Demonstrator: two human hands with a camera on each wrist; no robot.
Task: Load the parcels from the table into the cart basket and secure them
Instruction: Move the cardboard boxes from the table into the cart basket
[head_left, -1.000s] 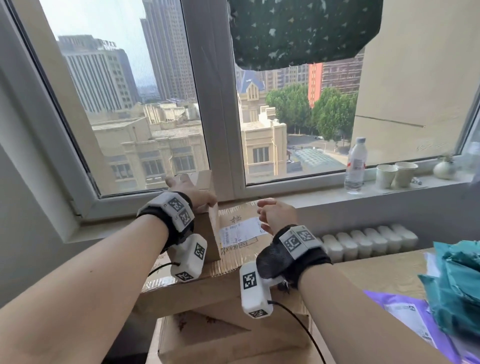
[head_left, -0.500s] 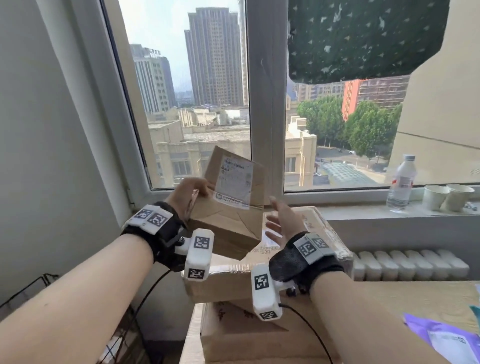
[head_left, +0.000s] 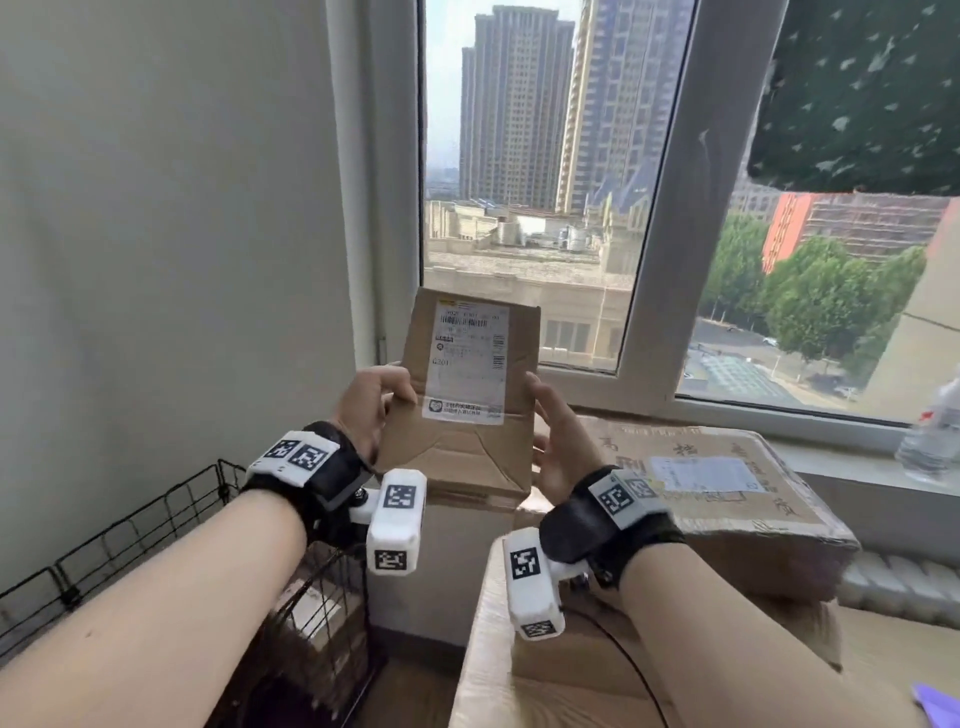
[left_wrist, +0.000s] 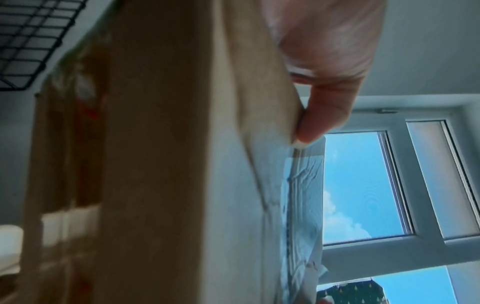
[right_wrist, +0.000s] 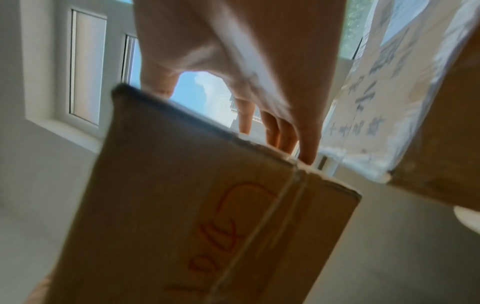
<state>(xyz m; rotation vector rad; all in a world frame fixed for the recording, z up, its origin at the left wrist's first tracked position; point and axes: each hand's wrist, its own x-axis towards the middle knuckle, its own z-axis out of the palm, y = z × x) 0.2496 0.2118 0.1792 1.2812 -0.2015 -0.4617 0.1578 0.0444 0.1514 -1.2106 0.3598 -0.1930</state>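
I hold a small cardboard box (head_left: 462, 457) upright in the air between both hands, its white shipping label facing me. My left hand (head_left: 371, 405) grips its left edge, thumb on the front and fingers behind; the left wrist view shows that thumb (left_wrist: 322, 115) on the box (left_wrist: 155, 164). My right hand (head_left: 558, 447) presses flat on its right side with straight fingers (right_wrist: 285, 133) along the box (right_wrist: 207, 216). The black wire cart basket (head_left: 130, 525) stands below and left of the box.
A large flat taped parcel (head_left: 717, 509) lies on another box (head_left: 561, 670) on the wooden table (head_left: 483, 691), just right of my right hand. A parcel (head_left: 317, 623) sits in the basket. A water bottle (head_left: 935, 431) stands on the sill. The wall is at the left.
The small box has come up off the large parcel, turned upright and moved left. My right hand has closed in on its right side. The basket has come into view.
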